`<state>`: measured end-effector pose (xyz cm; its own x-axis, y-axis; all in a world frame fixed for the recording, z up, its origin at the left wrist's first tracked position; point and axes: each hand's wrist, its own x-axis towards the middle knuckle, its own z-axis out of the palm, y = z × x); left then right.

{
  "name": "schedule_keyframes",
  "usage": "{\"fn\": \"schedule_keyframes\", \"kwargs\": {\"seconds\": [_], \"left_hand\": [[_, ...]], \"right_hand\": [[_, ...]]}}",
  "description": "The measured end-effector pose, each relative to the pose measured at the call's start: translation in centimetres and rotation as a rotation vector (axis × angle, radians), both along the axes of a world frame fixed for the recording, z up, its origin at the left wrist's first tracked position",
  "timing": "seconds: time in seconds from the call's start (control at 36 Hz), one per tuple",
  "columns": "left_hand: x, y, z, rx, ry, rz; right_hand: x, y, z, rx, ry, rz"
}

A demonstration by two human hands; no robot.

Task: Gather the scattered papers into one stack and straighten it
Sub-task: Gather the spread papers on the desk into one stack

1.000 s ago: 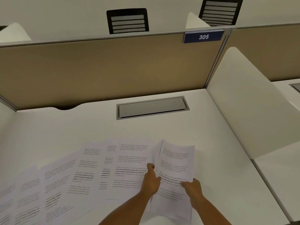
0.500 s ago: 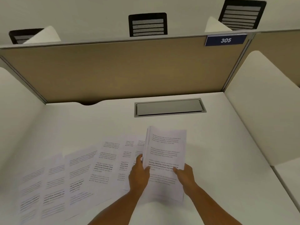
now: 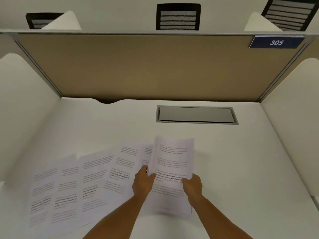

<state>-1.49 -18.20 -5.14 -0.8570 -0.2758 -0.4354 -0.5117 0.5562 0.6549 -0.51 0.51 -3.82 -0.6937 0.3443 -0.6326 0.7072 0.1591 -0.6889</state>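
Note:
A thin stack of printed sheets (image 3: pixel 174 157) is lifted slightly off the white desk (image 3: pixel 241 161), its left edge curled upward. My left hand (image 3: pixel 142 182) grips that left edge, thumb on top. My right hand (image 3: pixel 192 186) pinches the stack's lower right part. Several more printed sheets (image 3: pixel 72 187) lie fanned flat across the desk to the left, overlapping one another, and the nearest one (image 3: pixel 124 169) runs under the held stack.
A grey cable hatch (image 3: pixel 196 115) is set into the desk behind the papers. A tan partition (image 3: pixel 146 66) with a blue "305" plate (image 3: pixel 276 42) closes the back. White side dividers (image 3: pixel 22 109) stand left and right. Black chair backs (image 3: pixel 178 17) show beyond.
Both hands have carried the held stack leftward over the fanned sheets, covering more of the nearest one. The view has swung left, shifting the hatch and number plate rightward.

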Motion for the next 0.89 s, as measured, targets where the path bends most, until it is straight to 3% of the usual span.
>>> {"fn": "schedule_keyframes", "kwargs": {"seconds": [0.14, 0.19, 0.47, 0.89], "left_hand": [[0.1, 0.9, -1.5, -0.019, -0.030, 0.026], [0.0, 1.2, -2.1, -0.034, -0.041, 0.037], [-1.6, 1.7, -3.3, -0.120, -0.140, 0.013], [-1.9, 1.7, -1.8, 0.192, -0.099, 0.016]], "right_hand": [[-0.7, -1.6, -1.4, 0.357, -0.186, 0.104], [-0.9, -2.0, -1.6, 0.412, -0.272, 0.125], [-1.7, -2.2, -2.8, 0.351, -0.323, 0.077], [-1.4, -2.8, -1.7, 0.156, -0.099, -0.148]]}}
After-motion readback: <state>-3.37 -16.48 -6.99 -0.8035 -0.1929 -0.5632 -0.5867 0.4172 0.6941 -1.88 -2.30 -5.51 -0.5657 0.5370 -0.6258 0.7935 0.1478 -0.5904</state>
